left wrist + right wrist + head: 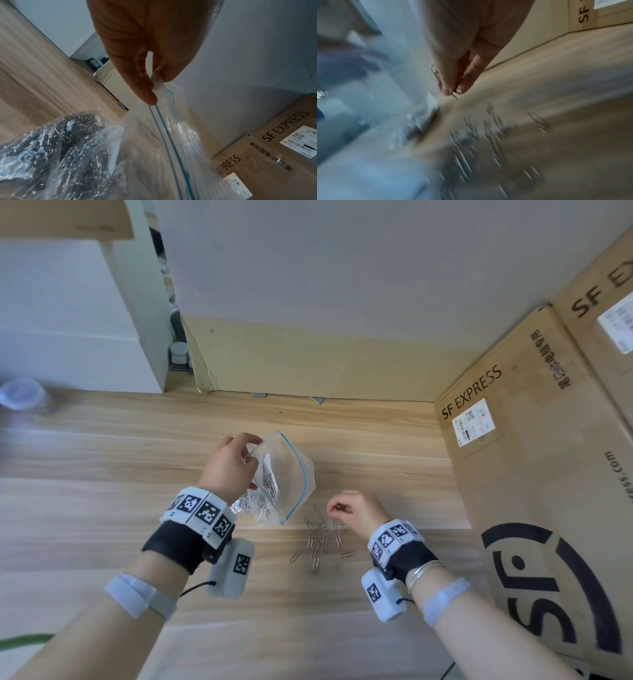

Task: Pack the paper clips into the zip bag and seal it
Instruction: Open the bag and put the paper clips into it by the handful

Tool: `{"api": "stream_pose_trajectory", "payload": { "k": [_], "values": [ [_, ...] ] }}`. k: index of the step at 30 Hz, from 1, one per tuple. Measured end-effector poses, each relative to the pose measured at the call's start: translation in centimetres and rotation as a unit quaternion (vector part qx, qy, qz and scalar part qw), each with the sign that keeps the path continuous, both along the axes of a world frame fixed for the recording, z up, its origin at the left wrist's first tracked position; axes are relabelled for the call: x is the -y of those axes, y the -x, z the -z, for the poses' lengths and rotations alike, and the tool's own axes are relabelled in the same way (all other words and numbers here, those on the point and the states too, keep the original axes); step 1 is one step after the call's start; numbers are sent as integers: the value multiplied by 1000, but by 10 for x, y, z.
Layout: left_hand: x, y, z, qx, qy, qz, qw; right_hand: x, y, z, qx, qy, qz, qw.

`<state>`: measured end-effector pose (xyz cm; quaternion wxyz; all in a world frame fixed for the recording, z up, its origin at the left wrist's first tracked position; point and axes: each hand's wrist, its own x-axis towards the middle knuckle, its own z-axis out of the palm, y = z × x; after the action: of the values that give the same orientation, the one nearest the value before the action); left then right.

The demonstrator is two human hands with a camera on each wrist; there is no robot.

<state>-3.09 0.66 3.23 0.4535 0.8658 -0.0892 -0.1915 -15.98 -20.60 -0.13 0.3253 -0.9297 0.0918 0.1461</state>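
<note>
Head view: your left hand has the zip bag pinched at its top corner, holding it up over the wooden table with the mouth hanging open and a clump of clips already sitting in the bottom. Your right hand is at about 4 o'clock from the bag, fingers curled in, just above the loose paper clips scattered on the table. SF Express boxes sit off at 3 o'clock.

Left wrist view: your fingertips are squeezing the bag's edge right by the blue zip strip.

Right wrist view: pretty blurry, but your thumb and finger are clearly pinching a clip, with another poking out at 9 o'clock of the hand.
</note>
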Motion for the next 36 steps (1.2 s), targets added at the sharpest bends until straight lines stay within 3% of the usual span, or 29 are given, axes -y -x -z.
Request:
{"api": "stream_pose_trajectory", "payload": {
  "k": [6,10,17,20,22,27,32,36],
  "values": [
    [5,2,1,-2,6,3,1000,-20,-39,-64,161,-50,-4,986],
    [8,3,0,-2,7,5,1000,-50,-63,-61,129,-29,-57,990],
    [2,2,-1,2,-2,3,1000,-37,-51,-59,141,-56,-9,988],
    [0,2,0,0,2,0,1000,-19,-33,-57,73,-87,48,992],
    [0,1,0,0,3,-1,1000,-13,-21,-47,-14,-67,34,997],
    [1,2,1,0,0,3,1000,-32,2,-2,-224,4,-141,964],
    [1,1,3,1,-2,3,1000,-57,11,27,-235,32,-285,929],
    [-1,2,2,1,-3,2,1000,-63,11,39,-231,23,-315,920]
  ]
}}
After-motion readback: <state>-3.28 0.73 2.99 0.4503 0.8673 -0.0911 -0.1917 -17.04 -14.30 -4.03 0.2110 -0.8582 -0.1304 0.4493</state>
